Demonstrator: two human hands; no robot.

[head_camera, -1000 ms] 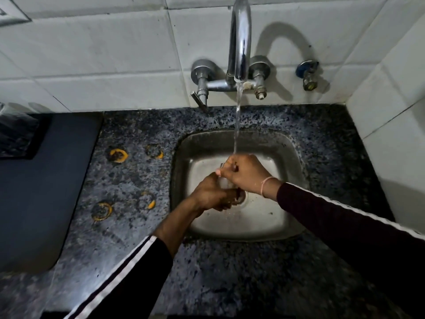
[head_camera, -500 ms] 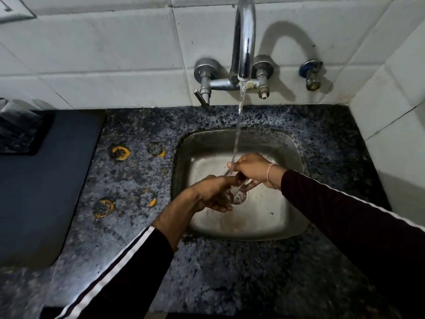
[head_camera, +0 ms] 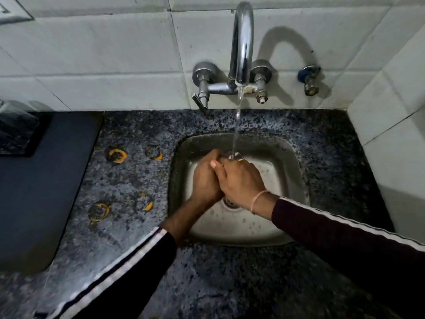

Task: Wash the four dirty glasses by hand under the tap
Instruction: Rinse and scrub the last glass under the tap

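A clear glass [head_camera: 235,156] is held over the steel sink [head_camera: 292,157], its rim showing just beyond my fingers. Water from the chrome tap [head_camera: 242,42] falls in a thin stream into it. My left hand [head_camera: 205,178] wraps around the glass from the left. My right hand [head_camera: 241,183] grips it from the right, and the two hands touch each other. Most of the glass is hidden by my fingers. On the speckled counter to the left lie several yellow ring marks [head_camera: 117,155]. No other glasses are in view.
A dark mat [head_camera: 41,180] covers the counter at the left, with a dark textured object [head_camera: 16,130] at its back corner. White tiled walls close the back and right side. A small valve [head_camera: 309,79] sticks out right of the tap. The sink drain [head_camera: 230,202] shows beneath my right wrist.
Both hands have risen and closed together around the glass, bringing its mouth under the stream. Before, they were lower, near the drain, and more apart.
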